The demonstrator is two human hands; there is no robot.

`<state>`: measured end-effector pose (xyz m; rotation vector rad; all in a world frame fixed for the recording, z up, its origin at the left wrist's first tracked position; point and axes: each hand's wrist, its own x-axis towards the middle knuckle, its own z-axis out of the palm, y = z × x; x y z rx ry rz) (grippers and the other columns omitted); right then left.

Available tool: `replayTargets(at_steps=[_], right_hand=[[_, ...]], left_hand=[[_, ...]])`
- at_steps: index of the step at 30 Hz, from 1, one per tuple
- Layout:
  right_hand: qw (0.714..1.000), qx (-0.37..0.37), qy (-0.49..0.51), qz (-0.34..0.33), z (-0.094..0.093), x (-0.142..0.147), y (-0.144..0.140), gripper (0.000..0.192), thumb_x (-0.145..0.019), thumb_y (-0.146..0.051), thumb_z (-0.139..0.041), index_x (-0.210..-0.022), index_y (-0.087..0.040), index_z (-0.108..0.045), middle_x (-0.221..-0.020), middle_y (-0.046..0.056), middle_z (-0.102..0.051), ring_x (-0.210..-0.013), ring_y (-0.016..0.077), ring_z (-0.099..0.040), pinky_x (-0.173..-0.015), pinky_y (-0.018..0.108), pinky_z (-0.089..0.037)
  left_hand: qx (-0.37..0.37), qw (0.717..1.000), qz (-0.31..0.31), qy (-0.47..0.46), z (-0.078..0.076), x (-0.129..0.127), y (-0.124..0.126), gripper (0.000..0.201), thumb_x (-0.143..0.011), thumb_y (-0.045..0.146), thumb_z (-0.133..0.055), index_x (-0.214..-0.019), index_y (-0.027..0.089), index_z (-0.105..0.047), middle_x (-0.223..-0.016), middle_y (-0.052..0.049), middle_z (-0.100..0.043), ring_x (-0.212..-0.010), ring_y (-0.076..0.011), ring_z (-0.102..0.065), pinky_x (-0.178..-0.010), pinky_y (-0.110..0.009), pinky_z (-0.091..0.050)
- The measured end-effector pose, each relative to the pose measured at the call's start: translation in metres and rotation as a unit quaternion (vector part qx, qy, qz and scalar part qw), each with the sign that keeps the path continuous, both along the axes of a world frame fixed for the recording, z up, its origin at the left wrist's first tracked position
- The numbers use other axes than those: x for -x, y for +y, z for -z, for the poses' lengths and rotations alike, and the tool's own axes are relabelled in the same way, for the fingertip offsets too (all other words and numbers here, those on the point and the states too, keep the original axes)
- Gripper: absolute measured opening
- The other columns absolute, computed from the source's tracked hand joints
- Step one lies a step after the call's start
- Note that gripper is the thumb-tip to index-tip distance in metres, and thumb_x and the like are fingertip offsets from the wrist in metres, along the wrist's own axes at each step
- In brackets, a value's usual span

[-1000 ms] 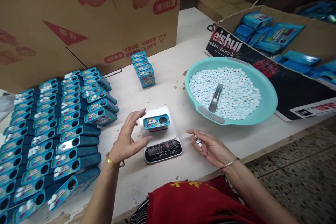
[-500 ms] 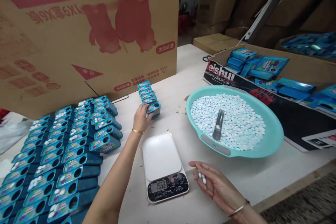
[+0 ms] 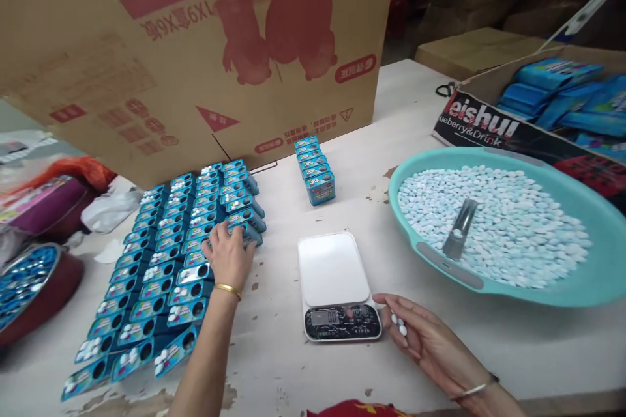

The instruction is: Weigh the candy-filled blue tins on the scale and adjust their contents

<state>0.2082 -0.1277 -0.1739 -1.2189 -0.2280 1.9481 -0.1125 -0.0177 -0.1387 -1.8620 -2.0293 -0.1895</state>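
Cupping three pills (image 3: pixel 398 324), right hand (image 3: pixel 426 341) open.

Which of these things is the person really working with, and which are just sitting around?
In use: left hand on the blue tins; right hand holding white candies; scale; teal basin with scoop.

Lying about: cardboard box; red bag; short row of tins.

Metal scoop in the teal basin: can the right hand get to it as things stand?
Probably yes. The metal scoop lies uncovered on the white tablets, with bare table between it and the right hand, though that hand cradles a few tablets.
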Motion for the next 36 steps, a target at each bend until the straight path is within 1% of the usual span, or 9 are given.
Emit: replayTargets(at_steps=[5,8,12,17,22,25,28,32,36], right_hand=[[0.999,-0.043,0.005,-0.009,-0.007,0.001,-0.009,0.035,-0.065,-0.044,-0.079,-0.087,-0.018,-0.073,-0.068,0.001,-0.059,-0.045,0.0039,-0.036,-0.037,0.017,-0.018],[0.998,-0.057,-0.017,0.007,-0.006,-0.006,-0.016,0.038,-0.064,-0.046,-0.078,-0.087,-0.016,-0.071,-0.064,0.0,-0.057,-0.043,0.003,-0.036,-0.037,0.016,-0.017],[0.997,-0.05,-0.05,0.036,0.007,-0.015,-0.025,0.042,-0.058,-0.043,-0.081,-0.086,-0.014,-0.069,-0.062,-0.001,-0.056,-0.043,0.0034,-0.038,-0.037,0.016,-0.017],[0.993,-0.081,-0.078,0.027,0.02,-0.02,-0.029,0.042,-0.06,-0.042,-0.076,-0.088,-0.013,-0.067,-0.06,-0.003,-0.051,-0.039,0.0029,-0.033,-0.036,0.018,-0.012],[0.99,-0.101,-0.1,0.017,0.026,-0.019,-0.021,0.04,-0.061,-0.043,-0.073,-0.087,-0.013,-0.066,-0.057,-0.004,-0.05,-0.037,0.003,-0.031,-0.037,0.019,-0.01],[0.986,-0.111,-0.127,0.006,0.032,-0.014,-0.009,0.038,-0.062,-0.043,-0.072,-0.085,-0.014,-0.066,-0.052,-0.005,-0.049,-0.036,0.0038,-0.031,-0.037,0.019,-0.01],[0.979,-0.128,-0.156,-0.015,0.039,-0.005,0.003,0.033,-0.064,-0.042,-0.071,-0.081,-0.014,-0.065,-0.046,-0.007,-0.047,-0.036,0.0051,-0.031,-0.039,0.02,-0.013],[0.967,-0.164,-0.191,-0.043,0.045,0.006,0.009,0.03,-0.063,-0.043,-0.071,-0.069,-0.015,-0.064,-0.043,-0.007,-0.043,-0.039,0.0059,-0.03,-0.042,0.022,-0.017],[0.954,-0.189,-0.225,-0.053,0.048,0.01,0.005,0.034,-0.063,-0.048,-0.07,-0.064,-0.016,-0.062,-0.046,-0.006,-0.042,-0.046,0.0074,-0.033,-0.046,0.023,-0.021]], left_hand=[[-0.015,0.994,0.106,-0.002,-0.006,-0.005,-0.011,0.008,-0.084,0.02,-0.055,-0.077,0.02,-0.058,-0.117,-0.011,-0.057,-0.115,-0.0321,-0.049,-0.103,-0.061,-0.024],[0.031,0.975,0.21,-0.059,-0.031,-0.034,-0.021,0.013,-0.09,0.026,-0.047,-0.081,0.019,-0.056,-0.105,-0.01,-0.06,-0.096,-0.0253,-0.056,-0.09,-0.045,-0.042],[0.143,0.939,0.302,-0.081,-0.056,-0.092,-0.031,0.018,-0.091,0.031,-0.048,-0.082,0.019,-0.056,-0.098,-0.008,-0.059,-0.083,-0.0212,-0.057,-0.07,-0.034,-0.045],[0.206,0.912,0.354,-0.035,-0.051,-0.15,-0.026,0.006,-0.085,0.02,-0.056,-0.08,0.018,-0.06,-0.092,-0.008,-0.061,-0.084,-0.023,-0.058,-0.07,-0.034,-0.044],[0.161,0.913,0.359,-0.107,-0.048,-0.142,-0.02,0.017,-0.086,0.03,-0.057,-0.098,0.019,-0.059,-0.106,-0.01,-0.062,-0.096,-0.024,-0.058,-0.081,-0.037,-0.046],[0.097,0.9,0.254,-0.34,-0.036,-0.109,-0.024,0.034,-0.087,0.04,-0.051,-0.113,0.019,-0.053,-0.112,-0.011,-0.061,-0.101,-0.023,-0.059,-0.086,-0.038,-0.047],[0.137,0.861,0.123,-0.474,-0.005,-0.076,-0.039,0.032,-0.086,0.038,-0.046,-0.107,0.015,-0.056,-0.091,-0.01,-0.065,-0.077,-0.0198,-0.065,-0.069,-0.034,-0.051],[0.264,0.793,0.084,-0.543,0.044,-0.062,-0.07,0.029,-0.083,0.032,-0.043,-0.095,0.012,-0.061,-0.064,-0.005,-0.063,-0.051,-0.0162,-0.062,-0.048,-0.028,-0.049],[0.318,0.724,0.076,-0.607,0.068,-0.069,-0.094,0.035,-0.086,0.026,-0.036,-0.109,0.014,-0.059,-0.058,0.0,-0.061,-0.05,-0.0154,-0.062,-0.051,-0.029,-0.054]])
